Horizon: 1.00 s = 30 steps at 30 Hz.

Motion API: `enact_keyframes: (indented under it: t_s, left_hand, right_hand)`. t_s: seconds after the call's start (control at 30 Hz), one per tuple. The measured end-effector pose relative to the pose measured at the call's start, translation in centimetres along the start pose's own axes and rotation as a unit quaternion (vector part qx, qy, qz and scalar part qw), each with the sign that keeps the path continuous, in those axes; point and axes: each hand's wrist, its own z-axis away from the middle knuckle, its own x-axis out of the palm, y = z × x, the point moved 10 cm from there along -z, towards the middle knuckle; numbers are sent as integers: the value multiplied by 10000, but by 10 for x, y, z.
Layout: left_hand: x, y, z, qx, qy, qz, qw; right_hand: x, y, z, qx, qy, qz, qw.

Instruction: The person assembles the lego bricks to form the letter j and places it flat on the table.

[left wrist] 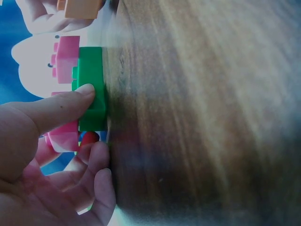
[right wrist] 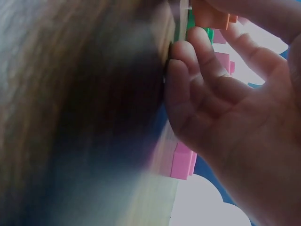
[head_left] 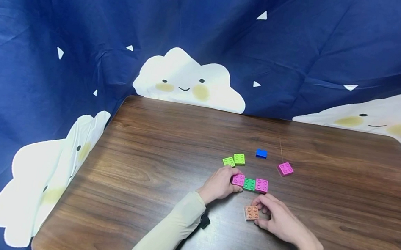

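A green toy brick [head_left: 249, 184] lies on the table with a pink brick [head_left: 238, 179] on its left end and another pink brick [head_left: 261, 185] on its right end. My left hand [head_left: 220, 184] grips the left end of this joined piece. In the left wrist view its thumb [left wrist: 70, 104] lies across the left pink brick and the side of the green one. Just nearer to me, my right hand [head_left: 280, 217] pinches an orange brick [head_left: 251, 213] between thumb and fingers, studs up. The right wrist view shows the orange brick [right wrist: 210, 15] only in part.
Two lime green bricks [head_left: 239, 159] lie just beyond my left hand. Farther back is a blue brick [head_left: 261, 153], and a loose pink brick [head_left: 285, 169] lies to its right. The brown wooden table [head_left: 128, 200] ends at a blue curtain [head_left: 97, 8] with clouds.
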Motion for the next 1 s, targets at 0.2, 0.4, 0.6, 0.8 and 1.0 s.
enact_keyframes:
  t_s: [0.2,0.4,0.6,0.8,1.0]
  left_hand:
    - [1,-1,0,-29,-17,-19,10000]
    - [1,-1,0,-15,-4,-56,10000]
    - [1,-2,-1,-20,1,-148,9999]
    - [1,-3,-2,-50,-29,-237,9997]
    - [1,-1,0,-8,-47,-306,9995]
  right_hand:
    - [-6,-6,2,-82,57,-117,9999]
    - [-20,-11,4,-133,279,-125,9994]
    - [-35,-9,4,-23,459,-70,9989]
    - [-47,-1,2,295,734,81,9968]
    - [-55,4,0,362,1101,185,9931]
